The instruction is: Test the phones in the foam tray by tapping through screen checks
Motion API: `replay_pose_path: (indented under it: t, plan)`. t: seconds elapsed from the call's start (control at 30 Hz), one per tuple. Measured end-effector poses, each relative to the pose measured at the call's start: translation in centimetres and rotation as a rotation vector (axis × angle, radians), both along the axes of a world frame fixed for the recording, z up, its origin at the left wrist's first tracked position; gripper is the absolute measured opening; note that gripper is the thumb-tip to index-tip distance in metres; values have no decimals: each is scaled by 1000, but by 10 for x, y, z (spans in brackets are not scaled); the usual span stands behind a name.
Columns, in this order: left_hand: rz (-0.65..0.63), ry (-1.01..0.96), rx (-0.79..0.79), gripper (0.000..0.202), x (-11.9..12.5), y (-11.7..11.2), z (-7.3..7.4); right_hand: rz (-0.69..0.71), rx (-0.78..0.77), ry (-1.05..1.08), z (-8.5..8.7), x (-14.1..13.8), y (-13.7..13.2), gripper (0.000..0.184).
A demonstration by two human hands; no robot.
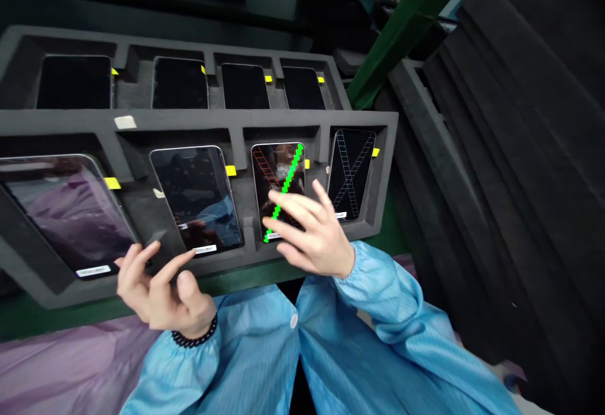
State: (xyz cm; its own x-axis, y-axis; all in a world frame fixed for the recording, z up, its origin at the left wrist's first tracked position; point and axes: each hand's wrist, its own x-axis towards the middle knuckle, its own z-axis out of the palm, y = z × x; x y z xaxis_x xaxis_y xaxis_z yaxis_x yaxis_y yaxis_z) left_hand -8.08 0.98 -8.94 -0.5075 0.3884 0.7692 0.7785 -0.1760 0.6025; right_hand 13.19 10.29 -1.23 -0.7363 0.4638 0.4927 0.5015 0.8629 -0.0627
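A dark foam tray (198,124) holds phones screen-up in slots. My right hand (309,229) lies open with fingers spread on the third phone (278,176) of the near row, whose screen shows a red cross pattern with one diagonal turned green. My left hand (161,289) hovers at the tray's front edge, fingers loosely curled and apart, holding nothing, just below the second phone (196,198), which is dark. The fourth phone (351,172) shows a pale cross pattern. The first phone (61,213) at the left is dark and reflective. Both arms wear blue sleeves.
A second foam tray (142,46) behind holds several dark phones with yellow tabs. Stacked black foam sheets (510,150) rise at the right. A green post (401,24) slants at the top right. Purple cloth (61,364) lies at the lower left.
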Motion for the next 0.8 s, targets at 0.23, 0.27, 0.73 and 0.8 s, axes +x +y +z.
replay_pose_path:
  t: [0.23,0.27,0.73,0.8]
  plan:
    - [-42,5,18,27,-2,-2,-2,-246,62,-31,27,-31,45,40]
    - [-46,2,21,27,-3,-2,-2,-247,68,-43,28,-34,48,39]
    - [-58,-2,68,27,-3,1,-2,-256,17,-53,14,-8,14,37]
    - [-47,-4,58,26,-3,0,-1,-261,6,-50,10,-2,6,37]
